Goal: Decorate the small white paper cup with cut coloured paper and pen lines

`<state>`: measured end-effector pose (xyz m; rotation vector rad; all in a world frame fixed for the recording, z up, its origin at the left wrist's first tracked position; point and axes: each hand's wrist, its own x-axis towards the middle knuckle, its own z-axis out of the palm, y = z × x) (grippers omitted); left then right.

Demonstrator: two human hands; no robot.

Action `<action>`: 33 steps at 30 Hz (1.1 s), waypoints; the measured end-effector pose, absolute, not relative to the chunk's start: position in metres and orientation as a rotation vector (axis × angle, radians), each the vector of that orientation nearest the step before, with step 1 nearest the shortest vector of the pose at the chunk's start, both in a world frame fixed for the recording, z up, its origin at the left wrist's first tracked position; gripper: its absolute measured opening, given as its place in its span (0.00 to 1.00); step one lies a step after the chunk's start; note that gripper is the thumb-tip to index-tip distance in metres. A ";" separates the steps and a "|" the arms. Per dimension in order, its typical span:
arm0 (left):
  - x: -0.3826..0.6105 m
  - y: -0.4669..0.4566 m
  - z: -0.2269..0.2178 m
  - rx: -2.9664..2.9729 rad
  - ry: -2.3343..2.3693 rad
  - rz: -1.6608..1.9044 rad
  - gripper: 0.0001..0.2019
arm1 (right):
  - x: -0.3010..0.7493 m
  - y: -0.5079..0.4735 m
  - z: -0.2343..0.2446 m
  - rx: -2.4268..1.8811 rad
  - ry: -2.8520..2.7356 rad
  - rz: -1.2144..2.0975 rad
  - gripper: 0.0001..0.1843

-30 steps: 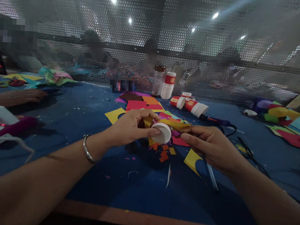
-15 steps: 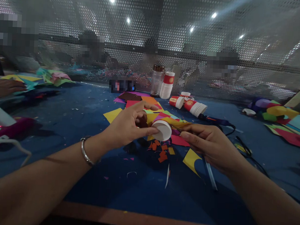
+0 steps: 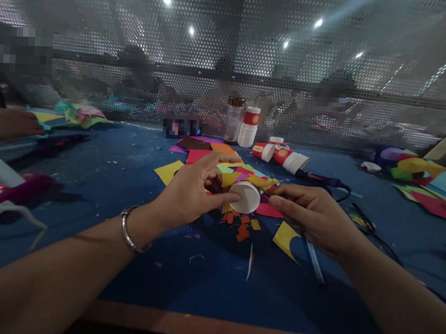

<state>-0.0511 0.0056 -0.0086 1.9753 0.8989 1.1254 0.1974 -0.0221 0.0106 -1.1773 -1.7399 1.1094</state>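
My left hand (image 3: 196,188), a silver bangle on its wrist, holds a round white piece (image 3: 248,198) that looks like a paper cup's bottom. The thumb presses on its face; the index finger stretches out above. A curved yellow paper strip (image 3: 259,181) runs along the piece's upper edge. At the right end of this strip, my right hand (image 3: 310,210) pinches with thumb and index finger. Whether the strip is fixed to the round piece I cannot tell. Small orange paper scraps (image 3: 243,231) lie below, beside a cut yellow sheet (image 3: 287,240).
Behind my hands are coloured paper sheets (image 3: 198,156), a glass jar (image 3: 233,120), stacked paper cups (image 3: 249,128) and toppled cups (image 3: 292,160). Black cable (image 3: 368,222) lies at right. At far left are another person's hand (image 3: 14,125) and a purple object (image 3: 26,190).
My left hand and the round white piece have shifted slightly right, and the piece faces me a little more. The other person's hand at far left has moved slightly.
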 end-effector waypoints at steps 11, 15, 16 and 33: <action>-0.049 0.005 -0.008 1.976 0.931 1.160 0.34 | 0.198 -0.022 0.009 -1.175 -1.707 1.129 0.19; -0.048 0.005 -0.006 1.969 0.935 1.200 0.36 | 0.198 -0.022 0.010 -1.160 -1.720 1.115 0.20; -0.049 0.005 -0.006 1.972 0.932 1.204 0.36 | 0.197 -0.022 0.010 -1.157 -1.723 1.113 0.20; -0.049 0.002 -0.003 2.034 0.882 1.235 0.42 | 0.198 -0.022 0.011 -1.184 -1.749 1.098 0.22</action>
